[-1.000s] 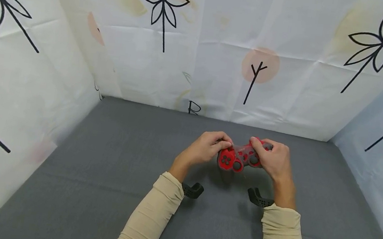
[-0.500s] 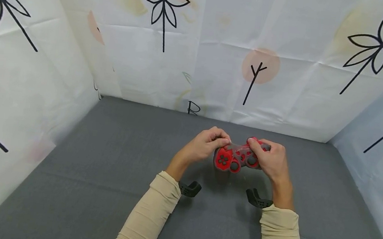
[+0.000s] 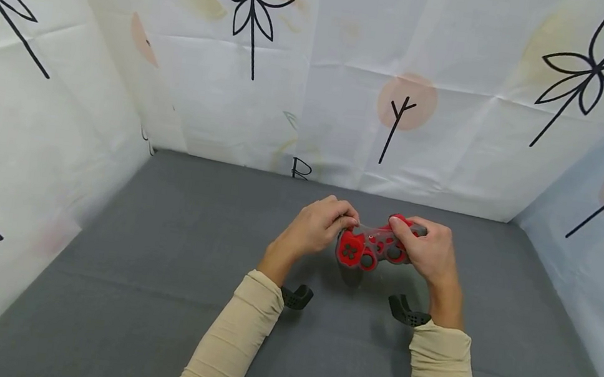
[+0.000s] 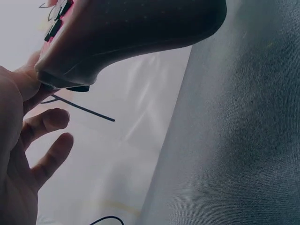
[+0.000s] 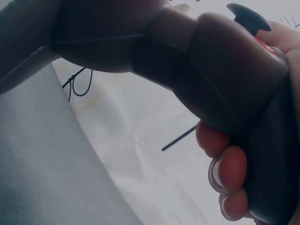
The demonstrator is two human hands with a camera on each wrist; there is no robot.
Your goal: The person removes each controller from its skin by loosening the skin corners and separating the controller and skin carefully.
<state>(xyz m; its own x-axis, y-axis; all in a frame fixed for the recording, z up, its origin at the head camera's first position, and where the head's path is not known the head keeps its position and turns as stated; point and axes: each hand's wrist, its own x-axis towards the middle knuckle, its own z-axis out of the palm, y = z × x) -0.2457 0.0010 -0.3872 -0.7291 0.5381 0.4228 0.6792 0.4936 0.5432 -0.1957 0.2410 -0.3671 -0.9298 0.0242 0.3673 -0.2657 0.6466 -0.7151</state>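
A red and dark grey game controller [image 3: 376,248] is held up above the grey table, its button face towards the head camera. My right hand [image 3: 430,248] grips its right handle, thumb on the front; in the right wrist view several fingers [image 5: 229,168] curl round the back of that handle. At the upper left corner of the controller, my left hand [image 3: 322,225] pinches with thumb and index finger. Two other fingers of that hand [image 4: 49,140] stand away from the controller in the left wrist view. Exactly what lies between the pinching fingertips is hidden.
The grey cloth-covered table [image 3: 188,243] spreads beneath both hands. White fabric walls [image 3: 344,124] with flower and twig drawings enclose it at the back and on both sides. A black wrist mount [image 3: 297,297] sits on each wrist.
The left hand has shifted slightly left and up, its fingers still at the controller's upper left corner. The controller has moved a little left, and the right hand keeps its grip.
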